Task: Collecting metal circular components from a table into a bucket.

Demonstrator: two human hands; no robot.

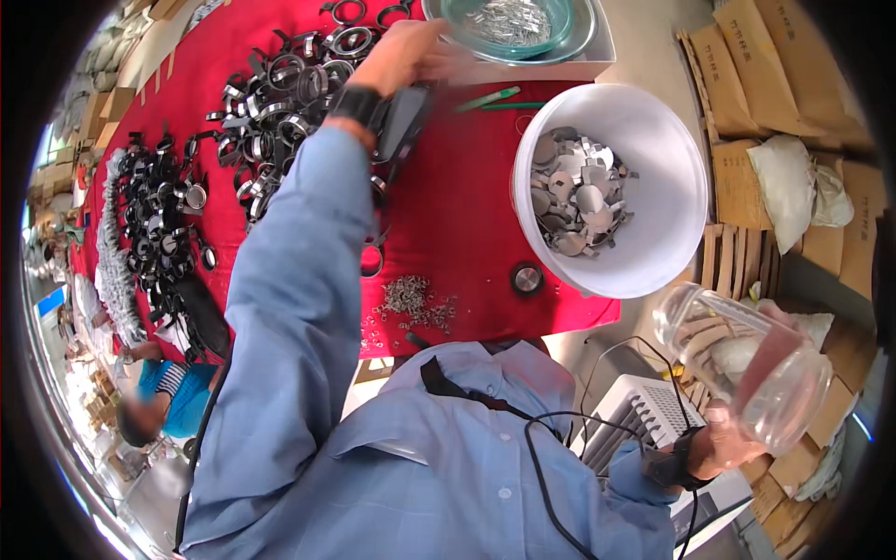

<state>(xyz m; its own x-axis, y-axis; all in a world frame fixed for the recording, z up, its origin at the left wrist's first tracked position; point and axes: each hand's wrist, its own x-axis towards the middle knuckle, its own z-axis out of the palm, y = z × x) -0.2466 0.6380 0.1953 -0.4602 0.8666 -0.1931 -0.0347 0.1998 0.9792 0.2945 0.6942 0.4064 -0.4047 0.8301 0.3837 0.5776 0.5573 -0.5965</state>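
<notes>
Solid red over the surface cloth [476, 215]. Black with bright silver on the heaped rings [308, 82]; mostly black, silver glints, in the second heap [161, 210]. White for the bucket [670, 177]; dull to bright silver-grey on the metal pieces [588, 198] inside. See-through teal for the bowl [455, 17]; silver on the pins [509, 21] within. Clear and colourless for the jar [695, 322], dull red patch in its side. Light blue on the shirt [448, 467]. Black rim, silver centre on the round knob [528, 278]. Brown on the cardboard boxes [739, 182]. Brighter blue, with dark-and-white stripes, on the co-worker's top [189, 409].
</notes>
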